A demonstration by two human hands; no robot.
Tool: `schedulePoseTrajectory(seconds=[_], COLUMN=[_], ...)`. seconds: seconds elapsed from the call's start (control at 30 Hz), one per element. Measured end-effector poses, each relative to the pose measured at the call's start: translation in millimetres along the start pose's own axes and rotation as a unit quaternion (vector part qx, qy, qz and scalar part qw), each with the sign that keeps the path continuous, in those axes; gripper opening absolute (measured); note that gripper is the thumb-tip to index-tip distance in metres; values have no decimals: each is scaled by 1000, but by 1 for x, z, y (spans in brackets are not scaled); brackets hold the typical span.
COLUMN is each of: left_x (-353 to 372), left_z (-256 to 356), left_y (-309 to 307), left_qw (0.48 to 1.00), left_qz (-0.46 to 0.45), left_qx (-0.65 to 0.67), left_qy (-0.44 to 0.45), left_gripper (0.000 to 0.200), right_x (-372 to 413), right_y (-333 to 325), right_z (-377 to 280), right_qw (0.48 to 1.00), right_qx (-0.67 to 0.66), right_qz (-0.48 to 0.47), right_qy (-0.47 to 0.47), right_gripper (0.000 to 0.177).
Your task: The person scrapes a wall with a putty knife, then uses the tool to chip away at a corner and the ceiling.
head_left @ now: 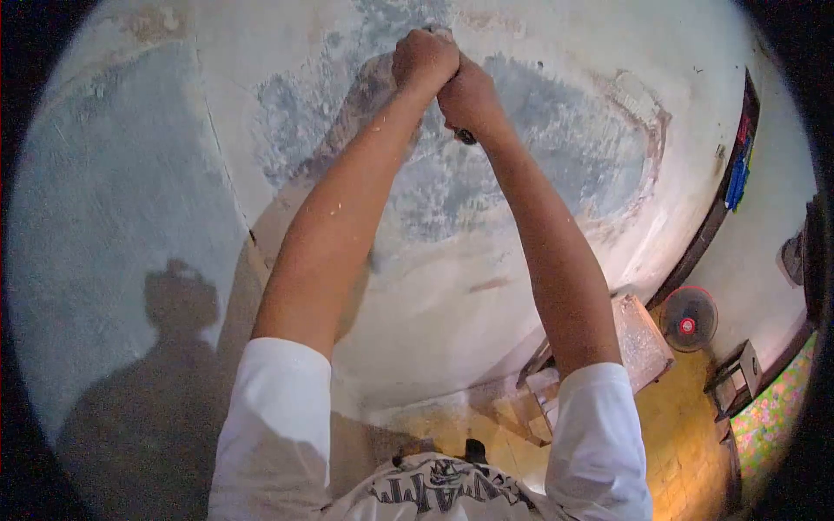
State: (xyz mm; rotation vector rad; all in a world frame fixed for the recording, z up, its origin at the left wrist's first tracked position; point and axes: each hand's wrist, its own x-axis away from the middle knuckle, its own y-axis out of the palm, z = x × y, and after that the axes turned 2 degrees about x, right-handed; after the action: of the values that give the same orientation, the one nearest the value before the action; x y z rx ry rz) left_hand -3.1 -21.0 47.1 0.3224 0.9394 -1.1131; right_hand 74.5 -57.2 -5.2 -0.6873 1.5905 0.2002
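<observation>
Both my arms reach up to a wall whose pale paint is worn away in a large grey-blue patch. My left hand is closed in a fist near the top of that patch, a small greyish bit showing at its knuckles. Just below and to the right, touching it, my right hand is closed as well. A dark rounded end, like the butt of a handle, sticks out under the right hand. The fingers hide the rest of what is held. Small pale flakes cling to my left forearm.
A grey-blue wall section lies left of a vertical crack, with my shadow on it. Lower right are a worn wooden box or table, a fan with a red centre, a small stand, a yellowish floor and flowered cloth.
</observation>
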Motion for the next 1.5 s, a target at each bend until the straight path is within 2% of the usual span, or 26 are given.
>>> schedulePoseTrajectory(seconds=[0.03, 0.2, 0.27, 0.33, 0.4, 0.47, 0.73, 0.83, 0.9, 0.97, 1.03, 1.13, 1.23, 1.33, 1.37, 1.47, 1.5], left_x=[7, 5, -5, -2, 2, 3, -7, 3, 3, -12, 0, -9, -1, 9, 15, 5, -3], left_z=[-6, -9, -7, -10, -13, -15, -7, -9, -15, -11, -9, -22, -5, 0, 0, -12, -18], left_y=[0, 1, 6, 5, 6, 8, 8, 8, 11, 15, 10, 19, 11, 5, 2, 12, 16], left_qw=[1000, 1000, 1000, 999, 1000, 1000, 998, 999, 999, 998, 999, 992, 999, 999, 996, 999, 998], left_qz=[-1, -8, -11, -24, -7, -1, -51, -31, -27, -22, -39, -25, -7, -14, -16, 2, 0], left_qx=[3, -1, 2, -5, -5, -6, -32, -8, 1, 10, 6, -28, -9, 18, -6, -21, -23], left_qy=[-4, 8, 26, 34, 27, 28, 28, 3, 37, 49, 16, 122, 42, 24, 82, 38, 57], left_gripper=[43, 43, 43, 42, 41, 40, 41, 41, 40, 40, 39, 39, 38, 38, 39, 40, 40], right_x=[8, 8, -1, 6, 12, 17, 5, 15, 16, 4, 11, 15, 2, 7, 16, 13, 9], right_y=[6, -4, -2, 8, 3, -3, -28, -4, -1, -5, -11, -5, -10, -10, -9, -10, -13], right_z=[1, -5, 2, 7, -2, -10, -21, -4, 1, 3, -8, -4, 2, 4, 3, -6, -7], right_qw=[999, 995, 999, 995, 999, 993, 985, 998, 1000, 1000, 992, 1000, 996, 998, 998, 997, 994], right_qx=[22, -28, -1, 62, -11, -58, -70, -17, 18, 7, -58, 2, -12, 21, 32, 26, -6], right_qz=[31, -62, -37, 45, -24, -54, -114, -17, 8, 2, -57, -1, -75, -50, -46, -57, -85], right_qy=[-23, 76, 33, -68, 37, 86, 113, 51, -9, -2, 97, 21, 49, 33, 33, 41, 68], right_gripper=[37, 34, 32, 30, 29, 29, 31, 31, 29, 28, 27, 28, 28, 27, 27, 26, 27])
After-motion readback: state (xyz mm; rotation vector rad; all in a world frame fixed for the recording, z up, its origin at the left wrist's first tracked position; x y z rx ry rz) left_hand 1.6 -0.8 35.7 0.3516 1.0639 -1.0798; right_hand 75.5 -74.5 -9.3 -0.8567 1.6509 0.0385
